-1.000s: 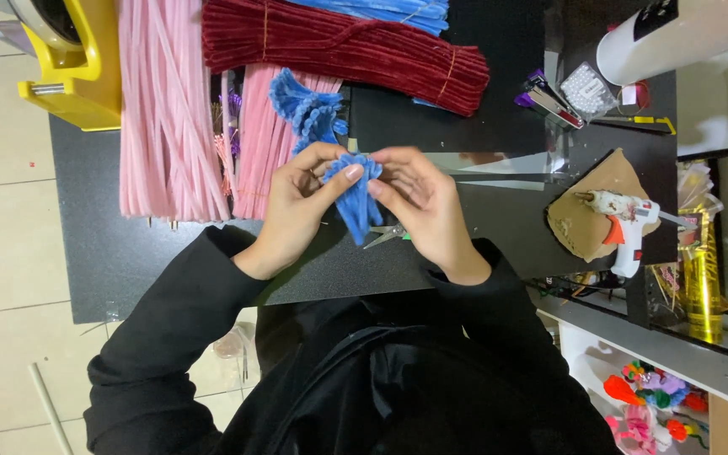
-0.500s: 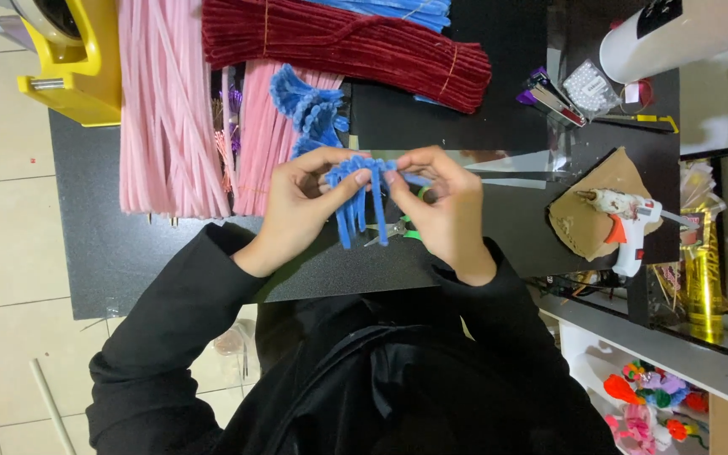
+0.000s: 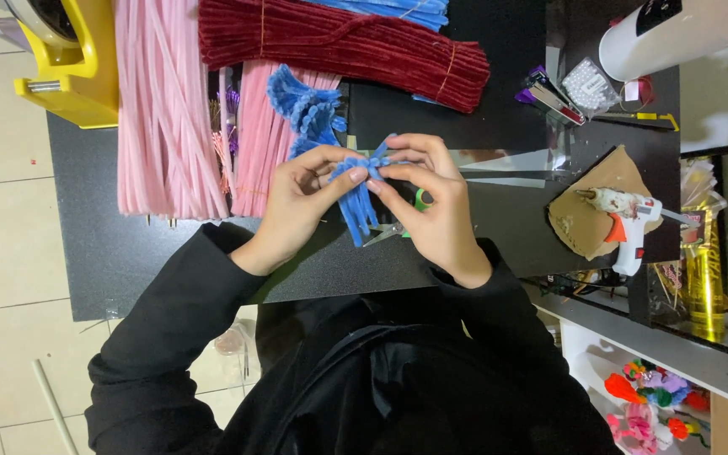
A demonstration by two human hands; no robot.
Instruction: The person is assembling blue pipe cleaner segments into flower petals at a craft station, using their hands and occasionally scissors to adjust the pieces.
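Head view: left hand (image 3: 297,206), right hand (image 3: 431,202) pinching blue pipe-cleaner bundle (image 3: 357,190)

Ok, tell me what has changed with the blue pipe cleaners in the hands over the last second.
The bunch of fuzzy blue pipe cleaners, bunched tight between both hands a second ago, now fans out with its ends hanging loose. The left hand and right hand still pinch its top. The pink bundles, dark red bundle and white glue gun stayed put.
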